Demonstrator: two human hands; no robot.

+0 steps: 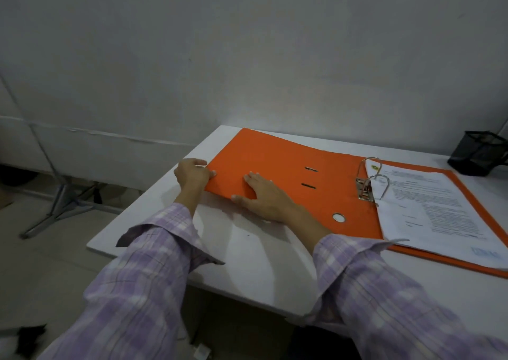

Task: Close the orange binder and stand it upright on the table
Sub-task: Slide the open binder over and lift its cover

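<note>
The orange binder (277,164) lies open and flat on the white table (255,252). Its left cover spreads toward the table's left corner. Metal rings (371,178) stand at the spine, and a stack of printed pages (434,211) rests on the right cover. My left hand (192,172) grips the left edge of the open cover, thumb on top and fingers curled under. My right hand (266,197) lies flat on the cover near its front edge, fingers spread.
A black mesh pen holder (479,152) stands at the back right of the table. A grey wall runs close behind the table. A metal stand's legs (63,205) rest on the floor to the left. The table's left edge is close to the binder's cover.
</note>
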